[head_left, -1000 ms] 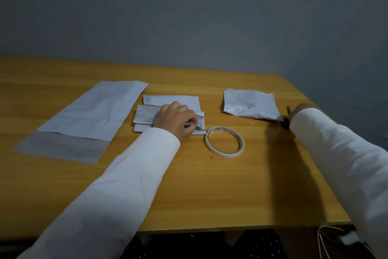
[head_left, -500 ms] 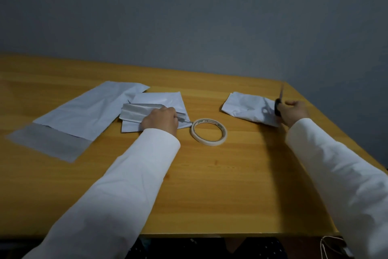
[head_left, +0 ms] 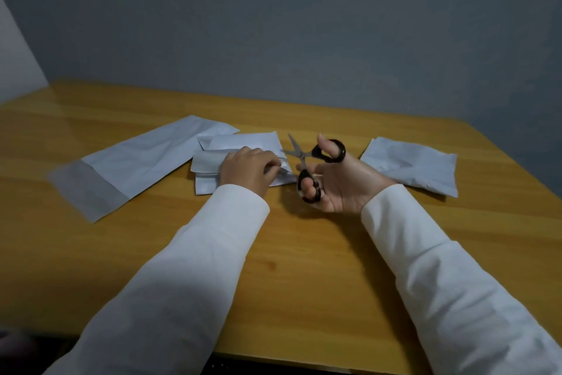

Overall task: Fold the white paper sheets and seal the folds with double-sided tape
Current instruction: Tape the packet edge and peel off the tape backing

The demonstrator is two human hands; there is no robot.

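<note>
Wooden table (head_left: 304, 283), grey wall behind. My left hand (head_left: 248, 172) pins folded paper sheets (head_left: 240, 146) at centre; right hand (head_left: 340, 183) grips scissors (head_left: 307, 158), blades apart. Paper light, limp, likely creases easily: hold flat beside fold.

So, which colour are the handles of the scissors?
Black, with silver blades; the scissors show best in the head view, held in the right hand.

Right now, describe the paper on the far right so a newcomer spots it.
On the wooden table, look right of the right hand holding scissors. The crumpled sheet lies alone there, creased and untouched, unlike the others.
</note>
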